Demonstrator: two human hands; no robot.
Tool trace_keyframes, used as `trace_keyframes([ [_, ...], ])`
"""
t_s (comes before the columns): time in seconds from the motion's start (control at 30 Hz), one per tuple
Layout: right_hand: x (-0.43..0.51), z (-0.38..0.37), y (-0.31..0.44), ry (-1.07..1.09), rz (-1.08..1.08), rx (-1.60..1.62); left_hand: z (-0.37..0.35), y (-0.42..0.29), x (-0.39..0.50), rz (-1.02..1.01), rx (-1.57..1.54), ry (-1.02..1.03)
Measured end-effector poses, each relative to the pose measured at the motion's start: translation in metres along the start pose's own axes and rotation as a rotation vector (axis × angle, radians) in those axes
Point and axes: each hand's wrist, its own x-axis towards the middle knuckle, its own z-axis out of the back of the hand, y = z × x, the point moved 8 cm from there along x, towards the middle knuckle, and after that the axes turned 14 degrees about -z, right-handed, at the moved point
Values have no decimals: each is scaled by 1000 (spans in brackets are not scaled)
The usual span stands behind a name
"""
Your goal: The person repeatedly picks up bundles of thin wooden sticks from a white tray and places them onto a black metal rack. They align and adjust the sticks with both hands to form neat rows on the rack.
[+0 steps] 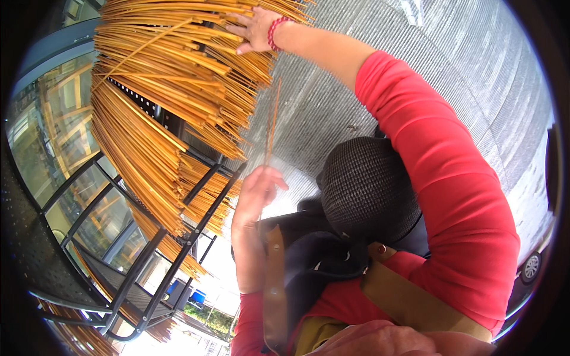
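Bundles of thin orange-brown rods (164, 58) lie across a black metal rack, their cut ends towards me. My right hand (258, 31), a red beaded bracelet on its wrist, rests on the upper layer with its fingers spread. Lower down, my left hand (262, 189) is curled around one or two thin rods (273, 120), which stick up past the fingers. That hand is slightly blurred, so the exact number of rods is unclear. It is beside the rack, apart from the bundles.
The rack's black tubular frame (196, 231) runs down the left side, with more rods (138, 173) on lower tiers. A window (67, 120) stands behind it. Ribbed grey ground (445, 89) spreads to the right. My bent knee (365, 187) is below my right arm. A car wheel (531, 267) shows far right.
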Motion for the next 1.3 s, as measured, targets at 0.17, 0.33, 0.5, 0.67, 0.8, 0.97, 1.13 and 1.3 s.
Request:
trace_keyframes([
  [0.17,-6,-12,30,43,144,-55,6,1,-9,11,-12,-45],
  [0.33,-3,-11,23,-37,113,63,9,-1,-11,7,-11,-91],
  [0.5,-12,-15,47,-55,192,24,20,-13,-17,-23,-10,-165],
  [0.67,-28,-21,73,-10,312,-12,37,-23,-27,-112,-102,-218],
  [0.8,-43,-20,92,79,394,-13,49,-21,-31,-146,-125,-259],
  [0.97,-55,-5,92,100,394,4,48,-17,-26,-135,-152,-271],
  [1.13,-71,20,96,167,428,389,37,-23,-7,-194,-186,-264],
  [1.3,-105,27,91,578,522,1488,24,-29,21,-258,-165,-289],
])
